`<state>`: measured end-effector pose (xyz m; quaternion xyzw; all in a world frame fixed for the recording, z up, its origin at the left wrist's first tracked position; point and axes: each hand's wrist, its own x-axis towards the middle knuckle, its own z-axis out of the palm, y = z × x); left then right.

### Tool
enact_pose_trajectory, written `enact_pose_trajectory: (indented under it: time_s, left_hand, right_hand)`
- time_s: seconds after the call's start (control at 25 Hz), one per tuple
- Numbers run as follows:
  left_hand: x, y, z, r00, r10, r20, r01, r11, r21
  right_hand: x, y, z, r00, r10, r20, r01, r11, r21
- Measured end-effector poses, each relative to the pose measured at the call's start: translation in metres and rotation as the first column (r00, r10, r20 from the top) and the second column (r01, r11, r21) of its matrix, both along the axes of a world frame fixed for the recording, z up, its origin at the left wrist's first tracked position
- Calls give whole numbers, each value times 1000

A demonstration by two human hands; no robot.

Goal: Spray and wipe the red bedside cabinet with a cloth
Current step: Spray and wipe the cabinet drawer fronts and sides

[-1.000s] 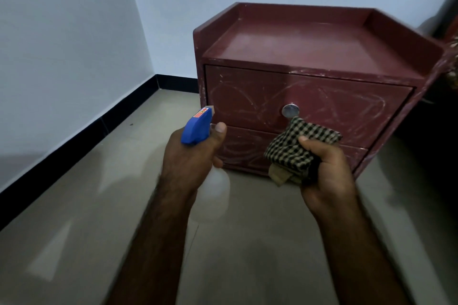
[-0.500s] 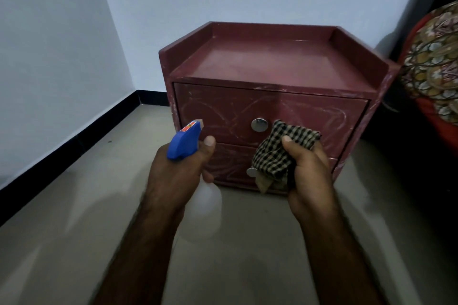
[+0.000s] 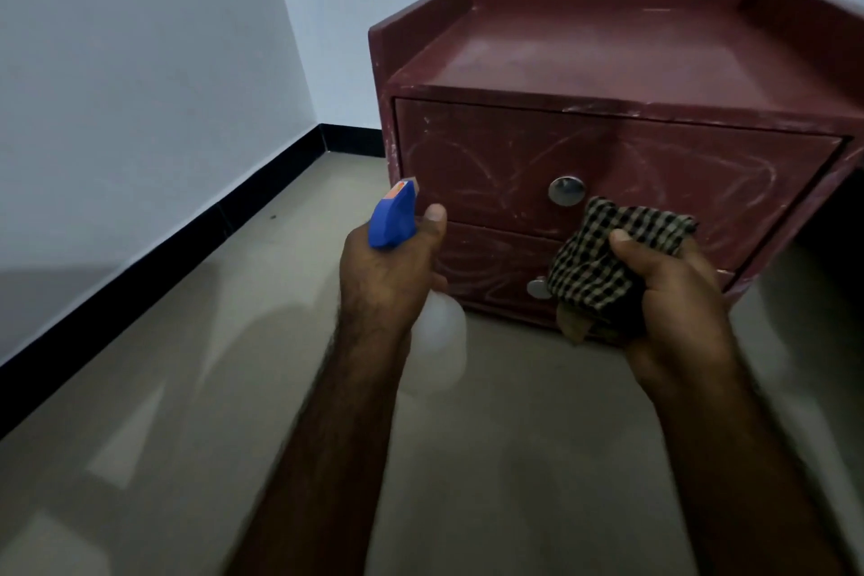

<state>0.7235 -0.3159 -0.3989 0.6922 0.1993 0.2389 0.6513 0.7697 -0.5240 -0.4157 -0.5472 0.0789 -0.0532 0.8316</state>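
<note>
Since the earlier frame the red bedside cabinet (image 3: 608, 61) has shifted toward the right edge of the view, and its right corner is now cut off; both hands keep their grips. The left thumb (image 3: 435, 216) lies beside the blue trigger head (image 3: 392, 222). The left hand (image 3: 388, 281) is wrapped round the neck of the spray bottle (image 3: 442, 337), held in front of the cabinet's lower left corner with the nozzle pointing at it. The right thumb (image 3: 626, 244) presses into a bunched checked cloth (image 3: 603, 262), which the right hand (image 3: 678, 299) clutches in front of the cabinet's drawers. The cloth sits just right of the upper knob (image 3: 566, 190) and overlaps the lower knob (image 3: 537, 289). Pale scribble marks cover both drawer fronts. The cabinet stands on a beige floor (image 3: 187, 412) in the corner, against a pale wall (image 3: 117, 61) with a black skirting (image 3: 187, 257).
</note>
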Motion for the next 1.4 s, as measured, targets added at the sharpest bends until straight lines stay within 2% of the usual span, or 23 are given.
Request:
enact_pose_trajectory:
  time_s: [0.12, 0.28, 0.56, 0.88, 1.08, 1.2, 1.28, 1.4]
  left_hand:
    - [1, 7, 1, 1000, 15, 3, -15, 1000, -13]
    - [-1, 14, 4, 998, 57, -13, -57, 997, 45]
    - [-4, 22, 4, 1000, 30, 3, -30, 995, 91]
    - [-12, 39, -6, 985, 171, 19, -172, 982, 84]
    - [-16, 43, -5, 992, 127, 29, -129, 987, 93]
    - [-13, 46, -1, 990, 139, 20, -141, 985, 96]
    - [-13, 48, 2, 988, 150, 25, -152, 985, 86]
    - [-13, 50, 6, 987, 154, 41, -157, 986, 52]
  right_hand:
    - [0, 9, -5, 999, 33, -4, -33, 999, -10]
    - [-1, 21, -8, 998, 64, 0, -64, 998, -15]
    - [-3, 35, -9, 996, 92, 4, -92, 996, -15]
    - [-1, 45, -17, 994, 107, 16, -106, 994, -40]
    - [-1, 56, -20, 993, 115, 21, -114, 993, -44]
    - [-1, 69, -16, 983, 169, 75, -166, 985, -44]
    - [4, 81, -5, 967, 215, 140, -196, 971, -139]
    - [21, 101, 19, 908, 281, 311, -135, 899, -416]
